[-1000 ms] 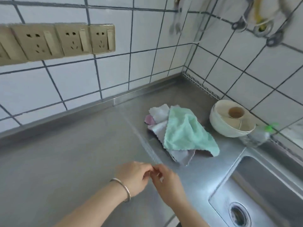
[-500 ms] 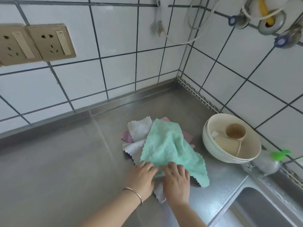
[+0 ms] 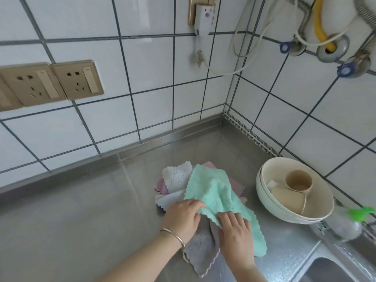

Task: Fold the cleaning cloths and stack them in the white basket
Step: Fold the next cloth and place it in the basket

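Note:
A pile of cleaning cloths lies on the steel counter (image 3: 81,210). On top is a mint green cloth (image 3: 215,192); under it lie a grey cloth (image 3: 200,253), a pale grey one (image 3: 177,176) and a pink one (image 3: 159,185). My left hand (image 3: 183,216), with a bangle on the wrist, grips the near edge of the green cloth. My right hand (image 3: 236,231) lies on the same edge just to the right, fingers curled into the fabric. No white basket shows in this view.
A cream bowl (image 3: 264,192) holding two beige cups (image 3: 298,181) stands right of the cloths. A clear bottle with a green cap (image 3: 343,222) lies beside the sink (image 3: 335,269). Tiled walls with sockets (image 3: 77,80) and hoses close the corner.
My hands reached forward from the bare counter onto the cloth pile and took hold of the green cloth's near edge. The camera tilted up and closer.

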`<state>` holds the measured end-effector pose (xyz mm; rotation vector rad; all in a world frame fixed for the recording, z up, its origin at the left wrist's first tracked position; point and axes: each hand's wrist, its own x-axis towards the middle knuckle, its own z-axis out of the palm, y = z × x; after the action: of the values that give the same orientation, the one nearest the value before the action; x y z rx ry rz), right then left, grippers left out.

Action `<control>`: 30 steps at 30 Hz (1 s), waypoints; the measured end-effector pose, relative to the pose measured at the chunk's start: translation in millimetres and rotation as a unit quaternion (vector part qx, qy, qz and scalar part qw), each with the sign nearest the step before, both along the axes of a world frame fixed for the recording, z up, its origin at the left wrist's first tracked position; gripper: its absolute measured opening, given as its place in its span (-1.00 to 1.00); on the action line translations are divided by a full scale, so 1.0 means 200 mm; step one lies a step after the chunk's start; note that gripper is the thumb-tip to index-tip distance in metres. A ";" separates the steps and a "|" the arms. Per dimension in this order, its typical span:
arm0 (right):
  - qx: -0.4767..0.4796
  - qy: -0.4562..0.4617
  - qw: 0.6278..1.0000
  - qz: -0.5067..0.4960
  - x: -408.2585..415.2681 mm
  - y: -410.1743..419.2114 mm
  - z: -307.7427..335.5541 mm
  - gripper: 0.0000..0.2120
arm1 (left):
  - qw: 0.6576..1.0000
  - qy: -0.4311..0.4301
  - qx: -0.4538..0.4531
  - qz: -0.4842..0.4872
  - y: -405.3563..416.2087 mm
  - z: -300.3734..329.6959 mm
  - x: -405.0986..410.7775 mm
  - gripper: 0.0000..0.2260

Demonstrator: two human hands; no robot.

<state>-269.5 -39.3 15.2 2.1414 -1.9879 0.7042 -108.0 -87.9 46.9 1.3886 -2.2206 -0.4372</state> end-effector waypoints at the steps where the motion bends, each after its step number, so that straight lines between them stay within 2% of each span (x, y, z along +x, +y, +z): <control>1: 0.007 -0.001 1.000 -0.021 -0.03 -0.01 0.03 -0.79 | 1.000 0.005 -0.019 -0.004 -0.01 0.06 -0.01 -0.78; 5: -0.028 -0.048 0.994 -0.094 -0.13 -0.01 0.26 -0.68 | 0.995 0.047 -0.083 0.009 -0.04 0.29 0.04 -0.81; 8: -0.083 -0.096 0.985 -0.118 -0.12 -0.04 0.53 -0.57 | 0.988 0.121 -0.073 0.066 -0.04 0.48 0.17 -0.79; 10: -0.109 -0.143 0.978 -0.106 -0.06 -0.04 0.72 -0.67 | 0.976 0.189 -0.072 0.086 -0.02 0.61 0.29 -0.76; 12: -0.117 -0.186 0.974 -0.062 0.04 -0.04 0.89 -0.73 | 0.960 0.233 -0.106 0.112 0.03 0.76 0.48 -0.89; 14: -0.139 -0.173 0.975 -0.006 0.17 -0.03 1.04 -0.78 | 0.952 0.224 -0.152 0.144 0.12 0.90 0.71 -0.94; 17: -0.123 -0.167 0.976 0.064 0.40 -0.04 1.18 -0.85 | 0.950 0.188 -0.164 0.187 0.27 1.03 1.05 -0.93; 21: 0.026 -0.167 0.976 0.136 0.76 -0.12 1.24 -0.85 | 0.959 0.129 -0.087 0.238 0.39 1.08 1.47 -0.85; 24: 0.103 -0.156 0.969 0.163 1.05 -0.16 1.18 -0.81 | 0.949 0.112 -0.065 0.289 0.46 1.02 1.76 -0.77; 28: 0.088 -0.209 0.953 0.201 1.34 -0.10 1.15 -0.89 | 0.925 0.130 -0.095 0.343 0.62 1.02 2.02 -0.88; 30: 0.053 -0.229 0.945 0.226 1.42 -0.04 1.15 -0.90 | 0.919 0.141 -0.117 0.348 0.73 1.04 2.11 -0.77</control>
<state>15.0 -48.3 244.5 2.7426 -1.7449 1.2942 313.1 57.5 254.9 1.7278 -1.3701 -0.0985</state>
